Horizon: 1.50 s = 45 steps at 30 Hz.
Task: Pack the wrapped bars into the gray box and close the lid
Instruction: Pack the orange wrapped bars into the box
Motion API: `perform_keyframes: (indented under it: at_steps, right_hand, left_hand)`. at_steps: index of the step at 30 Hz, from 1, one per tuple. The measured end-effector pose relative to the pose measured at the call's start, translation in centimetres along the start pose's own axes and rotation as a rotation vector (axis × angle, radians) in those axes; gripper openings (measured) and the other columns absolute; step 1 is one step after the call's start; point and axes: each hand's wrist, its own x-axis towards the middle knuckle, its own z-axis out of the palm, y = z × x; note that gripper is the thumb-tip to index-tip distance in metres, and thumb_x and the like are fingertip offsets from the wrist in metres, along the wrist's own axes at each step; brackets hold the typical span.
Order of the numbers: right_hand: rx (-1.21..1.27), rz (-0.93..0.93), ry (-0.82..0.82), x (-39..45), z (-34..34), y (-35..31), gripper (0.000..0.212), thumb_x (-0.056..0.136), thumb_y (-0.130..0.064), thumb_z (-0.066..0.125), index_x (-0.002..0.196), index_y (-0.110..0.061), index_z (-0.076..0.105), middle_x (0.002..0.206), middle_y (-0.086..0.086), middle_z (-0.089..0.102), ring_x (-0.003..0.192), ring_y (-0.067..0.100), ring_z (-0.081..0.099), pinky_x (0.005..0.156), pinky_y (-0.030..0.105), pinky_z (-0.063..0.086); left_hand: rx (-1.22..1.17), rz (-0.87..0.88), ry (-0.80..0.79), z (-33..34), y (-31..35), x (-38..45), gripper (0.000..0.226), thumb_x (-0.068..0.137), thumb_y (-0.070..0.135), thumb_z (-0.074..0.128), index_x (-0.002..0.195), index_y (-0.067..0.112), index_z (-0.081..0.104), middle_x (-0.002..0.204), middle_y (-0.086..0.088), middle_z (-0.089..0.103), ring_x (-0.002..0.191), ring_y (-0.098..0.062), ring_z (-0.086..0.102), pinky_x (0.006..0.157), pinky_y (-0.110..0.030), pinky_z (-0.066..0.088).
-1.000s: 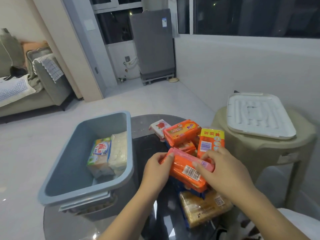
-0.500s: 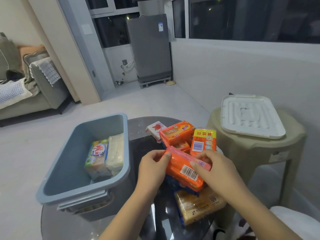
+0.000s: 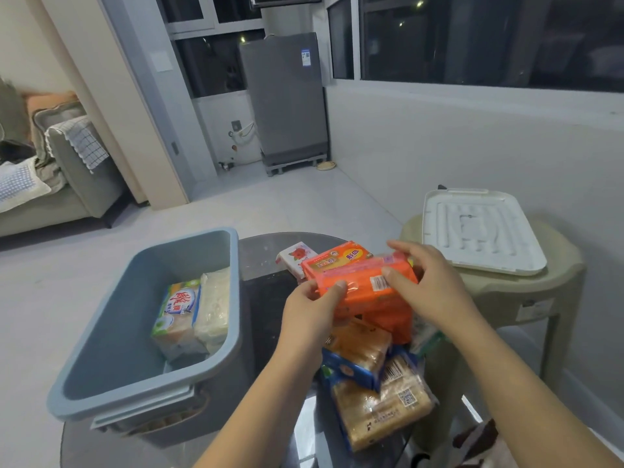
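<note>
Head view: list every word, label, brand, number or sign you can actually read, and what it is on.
"雕牌": green-and-white wrapped bar in the gray box.
"彩色": orange bar behind the one both hands grip.
Barcode, digits too small: orange bar in the hands.
Barcode, QR code and print, too blurred: tan bar.
Blue sticker, unreadable: gray appliance.
</note>
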Motion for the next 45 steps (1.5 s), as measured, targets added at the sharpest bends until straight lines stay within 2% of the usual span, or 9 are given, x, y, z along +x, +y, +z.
perform_keyframes:
  at_steps: [2, 9, 18, 22, 28, 33, 36, 41, 45]
  right_hand:
    - [0.015, 0.016, -0.019, 1.2, 0.0, 0.3, 0.043, 0.084, -0.029, 0.062, 0.124, -0.037, 0.052, 0.122, -0.008, 0.05, 0.108, 0.014, 0.054, 0.085, 0.034, 0.05]
    - [0.144, 0.067, -0.078, 4.1, 0.6, 1.2, 0.033, 0.085, -0.015, 0.062, 0.115, -0.026, 0.063, 0.11, -0.009, 0.061, 0.103, 0.009, 0.057, 0.094, 0.041, 0.05]
    - [0.128, 0.014, -0.165, 6.3, 2.1, 1.3, 0.025, 0.088, -0.017, 0.058, 0.11, -0.026, 0.065, 0.109, -0.009, 0.065, 0.096, 0.005, 0.06, 0.084, 0.021, 0.048]
    - [0.147, 0.001, -0.146, 7.6, 3.2, 1.3, 0.028, 0.086, -0.017, 0.062, 0.114, -0.022, 0.066, 0.115, -0.001, 0.066, 0.106, 0.014, 0.06, 0.095, 0.033, 0.048]
    - [0.079, 0.027, -0.09, 9.0, 4.6, 1.5, 0.042, 0.083, -0.023, 0.065, 0.124, -0.018, 0.059, 0.125, 0.003, 0.062, 0.113, 0.018, 0.057, 0.099, 0.034, 0.044]
    - [-0.146, 0.115, -0.13, 9.7, 5.6, 1.8, 0.042, 0.088, -0.04, 0.048, 0.125, -0.021, 0.053, 0.123, 0.006, 0.061, 0.11, 0.025, 0.057, 0.091, 0.032, 0.044]
    - [-0.215, 0.158, -0.193, 9.7, 6.0, 1.7, 0.047, 0.09, -0.046, 0.038, 0.128, -0.021, 0.047, 0.123, 0.008, 0.06, 0.108, 0.029, 0.057, 0.093, 0.041, 0.045]
    - [-0.122, 0.094, -0.189, 9.0, 5.6, 0.9, 0.049, 0.093, -0.042, 0.042, 0.135, -0.019, 0.044, 0.132, 0.005, 0.057, 0.118, 0.025, 0.053, 0.099, 0.042, 0.043]
    - [0.0, -0.007, -0.099, 7.8, 5.2, -0.9, 0.044, 0.093, -0.041, 0.045, 0.133, -0.023, 0.046, 0.124, -0.002, 0.06, 0.106, 0.012, 0.054, 0.086, 0.029, 0.042]
  left_hand:
    - [-0.043, -0.04, -0.011, 1.1, -0.4, 0.1, 0.034, 0.085, 0.024, 0.068, 0.117, 0.012, 0.062, 0.108, -0.006, 0.072, 0.094, -0.023, 0.071, 0.085, -0.041, 0.059]
    - [-0.015, -0.118, -0.03, 4.0, -1.8, 0.3, 0.037, 0.088, 0.029, 0.064, 0.119, 0.009, 0.058, 0.103, -0.011, 0.072, 0.081, -0.019, 0.073, 0.073, -0.029, 0.06]
    - [-0.092, -0.029, 0.105, 3.4, -1.7, 1.3, 0.021, 0.088, 0.02, 0.065, 0.106, 0.011, 0.065, 0.093, -0.009, 0.074, 0.073, -0.018, 0.074, 0.066, -0.028, 0.061]
    - [-0.078, -0.014, 0.242, 2.5, -0.8, 3.0, 0.028, 0.089, 0.026, 0.062, 0.113, 0.011, 0.064, 0.105, -0.009, 0.072, 0.093, -0.027, 0.071, 0.087, -0.044, 0.057]
    - [0.039, 0.135, 0.362, 1.8, 0.2, 5.5, 0.02, 0.092, 0.029, 0.057, 0.097, 0.014, 0.069, 0.092, -0.002, 0.071, 0.089, -0.019, 0.069, 0.075, -0.034, 0.058]
    - [0.161, 0.036, 0.305, 1.7, -0.6, 6.3, 0.048, 0.096, 0.044, 0.04, 0.139, 0.024, 0.047, 0.135, -0.008, 0.05, 0.131, -0.028, 0.041, 0.102, -0.043, 0.043]
    - [0.082, -0.018, 0.194, 1.5, -0.5, 6.0, 0.049, 0.097, 0.047, 0.035, 0.141, 0.026, 0.041, 0.128, -0.006, 0.058, 0.114, -0.025, 0.058, 0.093, -0.038, 0.05]
    - [0.072, 0.01, 0.216, 1.4, 0.3, 5.6, 0.048, 0.098, 0.043, 0.033, 0.143, 0.025, 0.037, 0.129, -0.008, 0.058, 0.113, -0.027, 0.059, 0.098, -0.049, 0.05]
    - [0.053, 0.17, 0.238, 0.7, 1.7, 4.5, 0.042, 0.099, 0.04, 0.034, 0.138, 0.027, 0.043, 0.121, -0.002, 0.062, 0.108, -0.018, 0.061, 0.093, -0.041, 0.053]
